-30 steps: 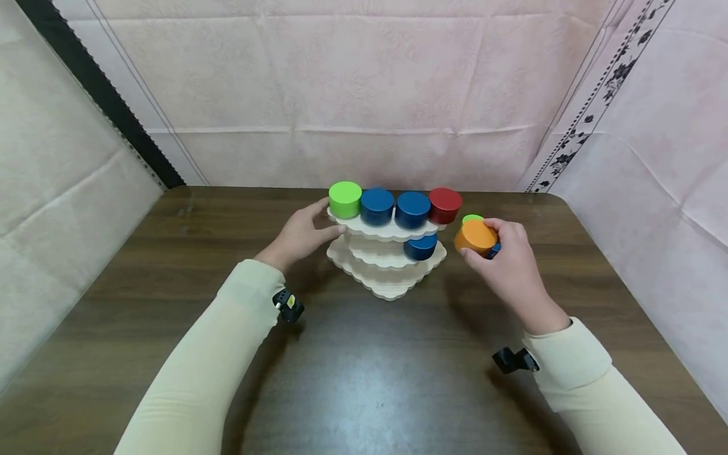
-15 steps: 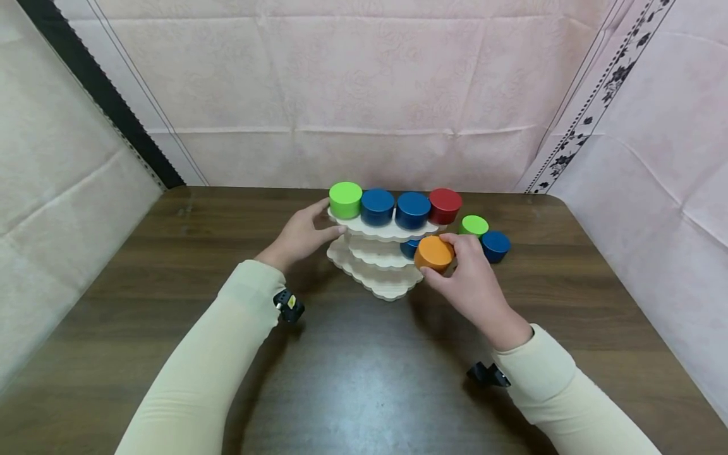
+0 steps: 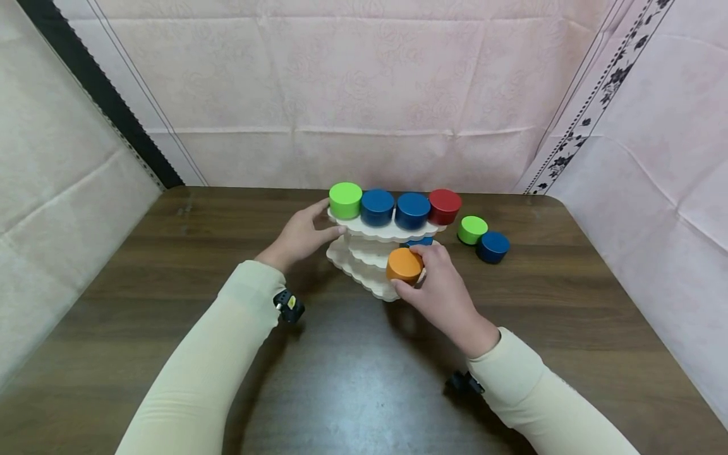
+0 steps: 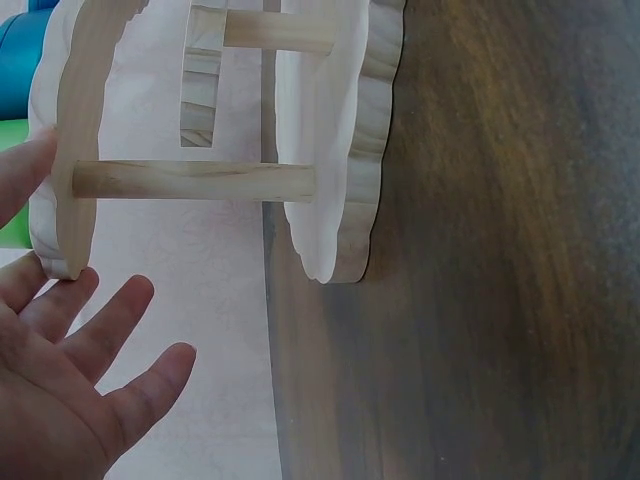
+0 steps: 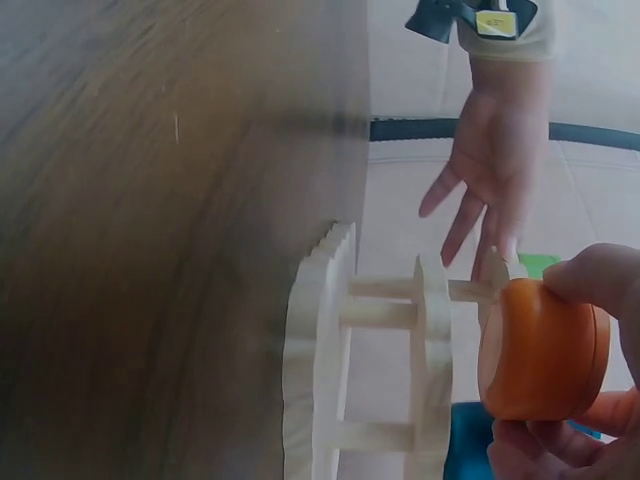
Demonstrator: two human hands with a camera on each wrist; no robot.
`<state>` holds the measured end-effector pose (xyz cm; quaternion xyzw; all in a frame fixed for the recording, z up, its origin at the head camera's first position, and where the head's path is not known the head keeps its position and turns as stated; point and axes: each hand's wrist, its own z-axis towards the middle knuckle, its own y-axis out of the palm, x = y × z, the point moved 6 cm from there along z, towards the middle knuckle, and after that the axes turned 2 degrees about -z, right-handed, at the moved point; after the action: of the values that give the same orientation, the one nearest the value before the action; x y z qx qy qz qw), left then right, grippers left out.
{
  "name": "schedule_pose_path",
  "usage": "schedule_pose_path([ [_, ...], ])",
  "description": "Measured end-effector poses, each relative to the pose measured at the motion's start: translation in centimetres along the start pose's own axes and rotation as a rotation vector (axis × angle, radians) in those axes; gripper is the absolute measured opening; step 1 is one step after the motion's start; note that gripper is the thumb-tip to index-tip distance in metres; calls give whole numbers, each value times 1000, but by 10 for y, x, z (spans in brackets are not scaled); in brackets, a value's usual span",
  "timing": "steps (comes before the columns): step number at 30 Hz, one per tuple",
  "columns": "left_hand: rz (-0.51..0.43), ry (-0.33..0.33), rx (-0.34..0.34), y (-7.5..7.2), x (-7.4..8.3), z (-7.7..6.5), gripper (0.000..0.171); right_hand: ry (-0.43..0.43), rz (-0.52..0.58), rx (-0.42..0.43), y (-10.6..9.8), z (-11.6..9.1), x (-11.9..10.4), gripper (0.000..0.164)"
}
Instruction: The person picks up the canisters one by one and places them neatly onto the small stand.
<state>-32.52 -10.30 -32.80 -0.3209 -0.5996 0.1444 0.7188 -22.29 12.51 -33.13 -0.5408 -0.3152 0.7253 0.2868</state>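
orange block (image 3: 402,262) held raised at the front of the stand (image 3: 364,273).
right hand (image 3: 445,298) pinches the block, fingers only block-width apart; left hand (image 3: 301,235), fingers spread, touches the stand's top tier. advisable: brace the stand, hold the block level, and avoid bumping the blue block (image 3: 422,241) on the stand's middle tier.

Pale cream with a faint greenish tint, the left sleeve (image 3: 188,373) at lower left of the head view and the right sleeve (image 3: 557,411) at lower right are long and plain, the left one softly creased. Each ends in a smooth, wide cuff. A small, blocky black device (image 3: 287,306) with a yellow label (image 5: 497,24) sits at the left wrist, a similar dark device (image 3: 464,383) at the right.
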Motion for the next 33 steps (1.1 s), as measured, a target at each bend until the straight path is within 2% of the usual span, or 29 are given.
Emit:
schedule_pose_path([
  [23,-16,-19,-4,1,-1,0,73,-18,-159,89,20,13,-15,67],
  [33,-7,-18,-4,0,-2,0,73,-19,-213,92,23,15,-20,66],
])
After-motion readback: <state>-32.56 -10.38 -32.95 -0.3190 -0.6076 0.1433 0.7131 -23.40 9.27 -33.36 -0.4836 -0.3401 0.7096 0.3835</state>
